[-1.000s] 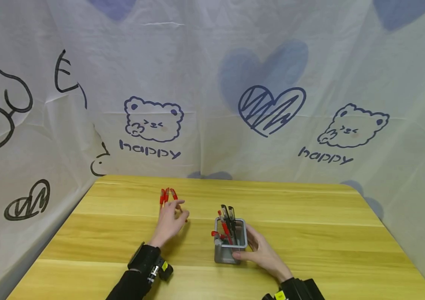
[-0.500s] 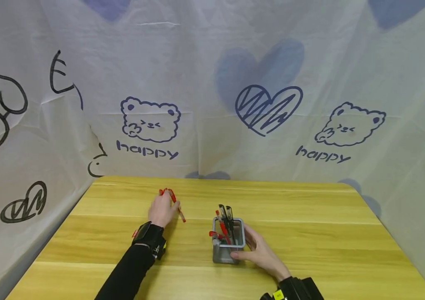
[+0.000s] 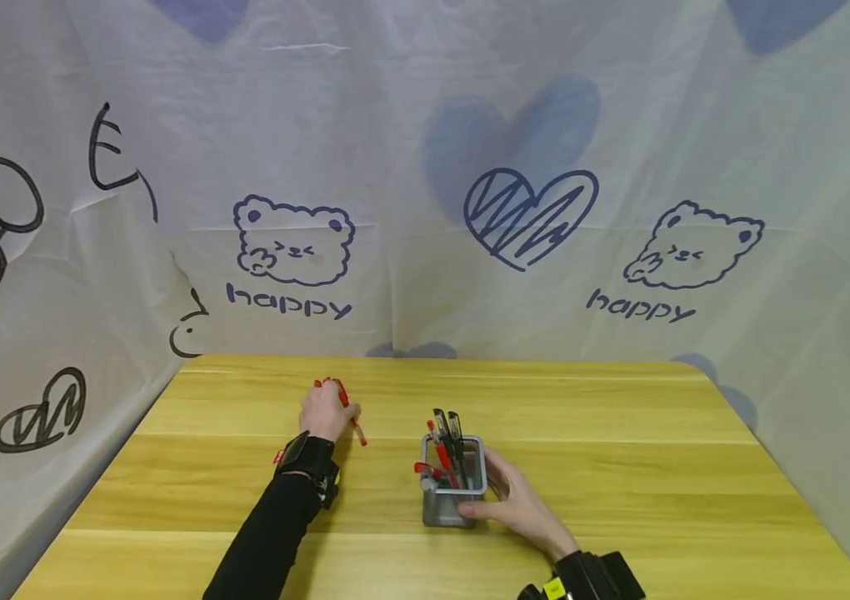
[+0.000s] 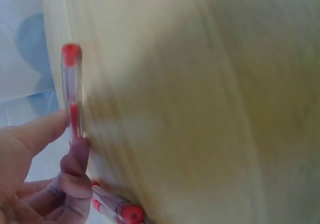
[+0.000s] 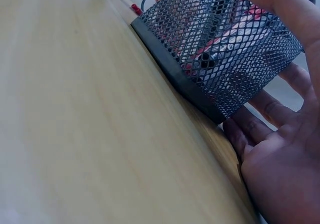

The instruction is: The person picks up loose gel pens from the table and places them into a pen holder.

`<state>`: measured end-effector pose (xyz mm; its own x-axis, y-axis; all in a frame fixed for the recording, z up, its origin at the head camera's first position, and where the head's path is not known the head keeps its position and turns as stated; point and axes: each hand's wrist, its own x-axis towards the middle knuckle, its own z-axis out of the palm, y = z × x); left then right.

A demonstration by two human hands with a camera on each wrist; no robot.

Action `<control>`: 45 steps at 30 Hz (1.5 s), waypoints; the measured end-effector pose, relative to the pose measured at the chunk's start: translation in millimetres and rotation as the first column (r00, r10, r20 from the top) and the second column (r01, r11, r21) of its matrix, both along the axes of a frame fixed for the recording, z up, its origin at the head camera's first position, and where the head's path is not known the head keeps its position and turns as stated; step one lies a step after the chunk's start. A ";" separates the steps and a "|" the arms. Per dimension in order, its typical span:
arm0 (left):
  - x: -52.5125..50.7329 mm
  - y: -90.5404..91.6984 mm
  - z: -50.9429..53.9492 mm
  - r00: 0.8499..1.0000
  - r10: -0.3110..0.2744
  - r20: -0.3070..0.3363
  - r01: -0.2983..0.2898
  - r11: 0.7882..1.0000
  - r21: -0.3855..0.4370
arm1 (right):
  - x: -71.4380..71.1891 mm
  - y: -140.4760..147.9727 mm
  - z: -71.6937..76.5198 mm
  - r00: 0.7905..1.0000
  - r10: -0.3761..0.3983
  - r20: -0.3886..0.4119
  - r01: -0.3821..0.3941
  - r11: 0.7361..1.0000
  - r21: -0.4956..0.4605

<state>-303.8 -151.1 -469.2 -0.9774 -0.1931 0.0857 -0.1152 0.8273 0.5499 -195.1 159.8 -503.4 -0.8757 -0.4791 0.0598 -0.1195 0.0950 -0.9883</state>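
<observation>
On the left of the table in the head view, my left hand is over a few red pens. Its thumb and curled fingers pinch one red pen, seen end-up in the left wrist view. More red-capped pens lie just beyond the curled fingers, partly hidden. My right hand grips the square mesh pen holder from its right side, thumb in front and fingers behind. The holder stands upright with black pens and red pens inside. The right wrist view shows its mesh wall close up.
The wood-grain table extends on both sides of the holder. Behind it hangs a pale cloth with drawn hearts and bears, which also closes off the sides.
My left hand has reached slightly away and left over the red pens, and its fingers have closed on one. My right hand keeps its hold on the pen holder.
</observation>
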 end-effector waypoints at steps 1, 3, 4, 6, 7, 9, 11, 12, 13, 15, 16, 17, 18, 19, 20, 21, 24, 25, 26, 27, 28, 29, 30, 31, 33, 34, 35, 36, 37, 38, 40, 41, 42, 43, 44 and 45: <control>-0.4 -0.1 0.1 1.000 0.007 0.010 -0.007 1.000 0.001 | 0.1 -0.2 0.0 1.000 -0.001 0.002 0.001 1.000 0.001; -0.2 -0.4 1.1 1.000 0.016 0.026 -0.016 1.000 -0.006 | 0.2 -0.3 -0.2 1.000 -0.002 0.006 0.002 1.000 0.004; 0.0 -0.5 1.8 0.999 0.019 0.033 -0.019 1.000 -0.006 | 0.3 -0.3 -0.3 1.000 -0.004 0.008 0.004 1.000 0.006; 0.7 -1.2 3.0 0.999 0.019 0.041 -0.019 1.000 -0.001 | 0.4 -0.3 -0.8 1.000 -0.004 0.009 0.003 1.000 0.008; 0.8 -1.6 3.3 0.999 0.015 0.045 -0.015 1.000 0.001 | 0.3 -0.3 -0.9 1.000 -0.003 0.008 0.003 1.000 0.008; 1.0 -2.4 3.8 0.998 0.011 0.054 -0.011 1.000 0.010 | 0.2 -0.3 -1.4 1.000 -0.004 0.008 0.004 1.000 0.006; 0.7 -3.3 4.0 0.998 0.005 0.061 -0.006 1.000 0.016 | -0.2 -0.4 -1.6 1.000 -0.005 0.007 0.005 1.000 0.004; 0.7 -3.6 4.2 0.998 0.003 0.066 -0.005 1.000 0.022 | -0.5 -0.5 -1.6 1.000 -0.007 0.006 0.007 1.000 0.006; 0.6 -4.2 4.4 0.998 -0.003 0.068 0.001 1.000 0.028 | -0.7 -0.6 -1.4 1.000 -0.007 0.003 0.007 1.000 0.008; 0.9 -5.7 5.1 0.998 -0.018 0.067 0.014 0.999 0.052 | -1.1 -0.7 -0.8 1.000 -0.010 0.001 0.010 1.000 0.014; 1.2 -6.8 5.4 0.998 -0.028 0.062 0.024 0.997 0.067 | -1.2 -0.9 -0.2 1.000 -0.010 0.002 0.010 1.000 0.014; 1.7 -8.1 5.6 0.998 -0.034 0.056 0.029 0.996 0.082 | -1.3 -1.0 0.5 1.000 -0.011 0.004 0.011 1.000 0.014; 2.6 -9.5 5.9 0.998 -0.039 0.048 0.034 0.994 0.102 | -1.3 -1.1 1.1 1.000 -0.012 0.004 0.012 1.000 0.013; 3.7 -10.8 6.3 0.998 -0.044 0.038 0.040 0.992 0.122 | -1.2 -1.1 1.8 1.000 -0.010 0.004 0.010 1.000 0.011; 5.1 -12.1 6.9 0.999 -0.048 0.025 0.044 0.989 0.144 | -1.0 -1.1 2.5 1.000 -0.010 0.006 0.010 1.000 0.008; 6.6 -13.2 7.3 0.999 -0.049 0.015 0.046 0.986 0.163 | -0.7 -1.0 3.0 1.000 -0.009 0.008 0.009 1.000 0.005; 11.8 -15.0 9.9 0.999 -0.045 0.007 0.042 0.971 0.235 | -0.1 -0.6 3.3 1.000 0.001 -0.002 -0.001 1.000 0.003; 13.8 -15.0 11.3 0.999 -0.045 0.005 0.042 0.966 0.255 | 0.1 -0.4 3.0 1.000 0.003 -0.003 -0.003 1.000 0.001; 15.6 -15.0 12.7 0.999 -0.046 0.007 0.043 0.961 0.273 | 0.1 -0.2 2.5 1.000 0.005 -0.004 -0.005 1.000 0.000; 17.3 -14.7 13.7 0.999 -0.046 0.011 0.041 0.956 0.289 | 0.0 0.0 1.8 1.000 0.007 -0.004 -0.007 1.000 -0.002; 18.7 -14.3 15.0 0.999 -0.045 0.009 0.040 0.952 0.303 | -0.1 0.1 1.1 1.000 0.009 -0.005 -0.009 1.000 -0.004; 20.1 -13.9 16.6 0.999 -0.046 0.005 0.042 0.949 0.311 | -0.3 0.2 0.4 1.000 0.010 -0.006 -0.010 1.000 -0.005; 21.8 -13.3 18.4 0.999 -0.048 -0.001 0.045 0.946 0.321 | -0.5 0.3 -0.4 1.000 0.011 -0.004 -0.011 1.000 -0.005; 22.3 -13.7 18.2 0.999 -0.051 -0.015 0.053 0.943 0.330 | -0.9 0.4 -1.1 1.000 0.012 -0.003 -0.012 1.000 -0.006; 26.8 -12.8 22.0 0.997 -0.065 -0.039 0.074 0.936 0.344 | -0.9 0.7 -1.5 1.000 0.012 -0.002 -0.012 1.000 -0.002; 29.0 -12.3 24.1 0.996 -0.071 -0.051 0.084 0.934 0.347 | -0.7 0.8 -1.4 1.000 0.011 0.000 -0.011 1.000 -0.001; 31.5 -11.8 26.4 0.995 -0.080 -0.058 0.095 0.931 0.353 | -0.5 0.9 -1.4 1.000 0.011 0.003 -0.011 1.000 0.000; 33.8 -11.3 28.3 0.994 -0.088 -0.068 0.106 0.927 0.359 | -0.2 1.0 -1.1 1.000 0.011 0.006 -0.011 1.000 -0.001; 36.1 -10.8 30.3 0.992 -0.097 -0.080 0.120 0.925 0.360 | 0.1 0.9 -0.8 1.000 0.011 0.008 -0.011 1.000 -0.004; 39.3 -9.3 34.3 0.991 -0.103 -0.083 0.126 0.923 0.363 | 0.4 0.9 -0.5 1.000 0.011 0.009 -0.011 1.000 -0.004; 42.6 -8.0 38.0 0.988 -0.115 -0.100 0.144 0.917 0.372 | 0.3 0.5 -0.4 1.000 0.011 0.015 -0.011 1.000 -0.009; 44.9 -7.3 40.3 0.986 -0.122 -0.111 0.156 0.913 0.377 | 0.0 0.2 -0.5 1.000 0.010 0.016 -0.009 1.000 -0.009; 47.4 -6.4 42.5 0.983 -0.130 -0.127 0.169 0.909 0.380 | -0.2 -0.1 -0.5 1.000 0.007 0.016 -0.007 1.000 -0.008; 50.2 -5.1 44.7 0.981 -0.136 -0.141 0.181 0.906 0.383 | -0.4 0.0 -0.9 1.000 0.007 0.014 -0.007 1.000 -0.007; 53.2 -3.9 47.1 0.978 -0.142 -0.155 0.192 0.901 0.388 | -0.7 0.0 -1.5 1.000 0.009 0.006 -0.009 1.000 -0.005; 56.4 -2.4 49.8 0.974 -0.146 -0.172 0.203 0.898 0.390 | -0.7 0.1 -1.8 1.000 0.007 0.005 -0.007 1.000 -0.004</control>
<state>-247.4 -153.5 -419.3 -0.9832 -0.0662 0.1701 0.1095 0.5316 0.8399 -195.8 160.0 -505.2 -0.8729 -0.4845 0.0574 -0.1149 0.0899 -0.9893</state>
